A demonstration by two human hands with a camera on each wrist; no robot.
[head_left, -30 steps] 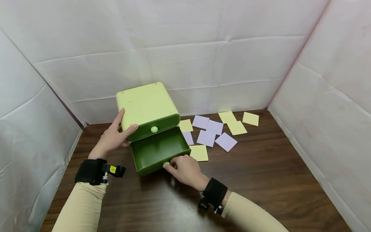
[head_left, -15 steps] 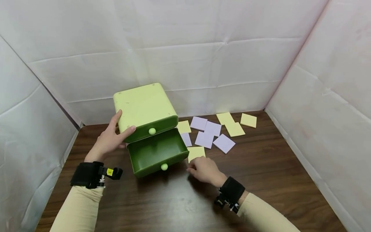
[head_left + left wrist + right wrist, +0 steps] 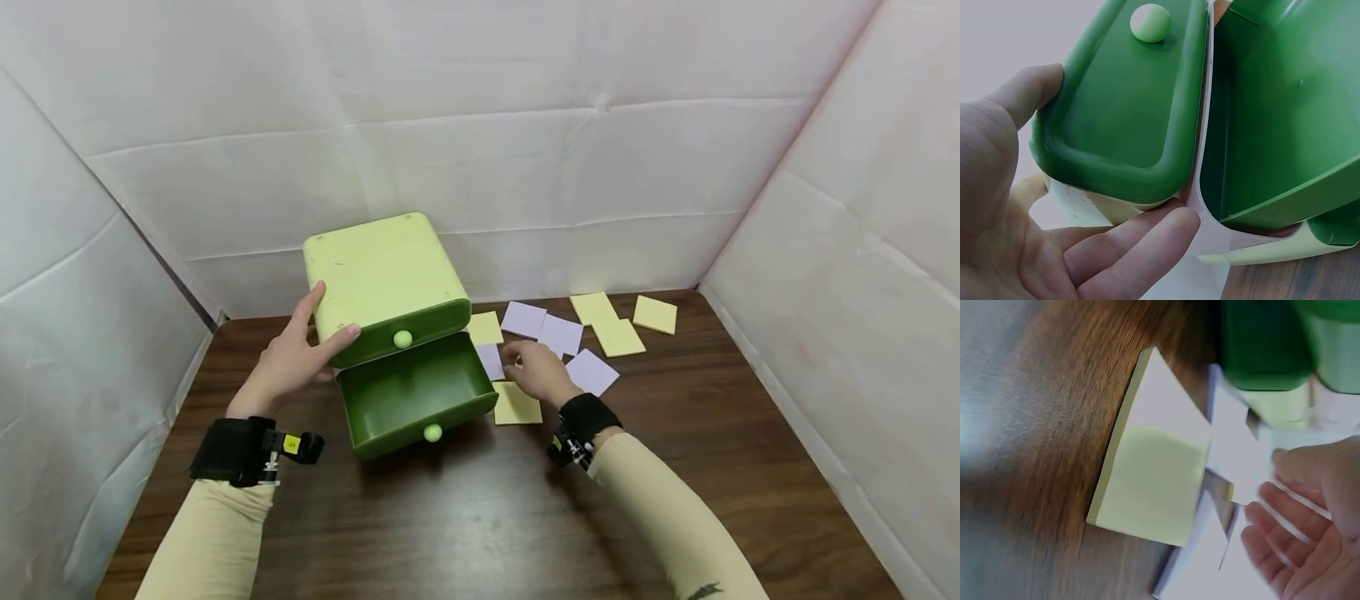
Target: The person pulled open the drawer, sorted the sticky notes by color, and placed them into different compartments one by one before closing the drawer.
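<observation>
Beside the left hand [image 3: 288, 362], open drawer [image 3: 412, 400] points toward the person.

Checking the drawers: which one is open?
The lower drawer, pulled out and empty; the upper drawer is closed, with the left hand beside it.

From my right wrist camera I see a yellow sticky-note pad [image 3: 1154, 481] lying flat on the brown wooden surface [image 3: 1041, 425]. Pale lilac pads [image 3: 1235, 456] lie just beside it, one partly under its edge. My right hand [image 3: 1310, 531] hovers over the lilac pads, fingers [image 3: 1285, 512] loosely extended. The dark green drawer corner [image 3: 1263, 344] sits just above them.
</observation>
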